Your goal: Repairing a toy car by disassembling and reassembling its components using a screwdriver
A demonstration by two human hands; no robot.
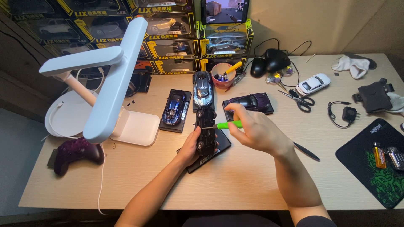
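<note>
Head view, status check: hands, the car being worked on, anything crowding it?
Left hand grips upturned black model car. Right hand holds green screwdriver, tip at the underside. Blue model car and purple model car close by, not touching.

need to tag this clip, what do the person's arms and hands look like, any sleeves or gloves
Both hands are bare: no gloves, rings or watch show on the left hand or the right hand. The forearms are uncovered too; a dark sleeve edge shows only at the right upper arm, by the frame's bottom edge.

Both forearms reach forward, the left hand (pixel 191 147) cupped palm-up, the right hand (pixel 256 130) pinching with fingers curled.
</note>
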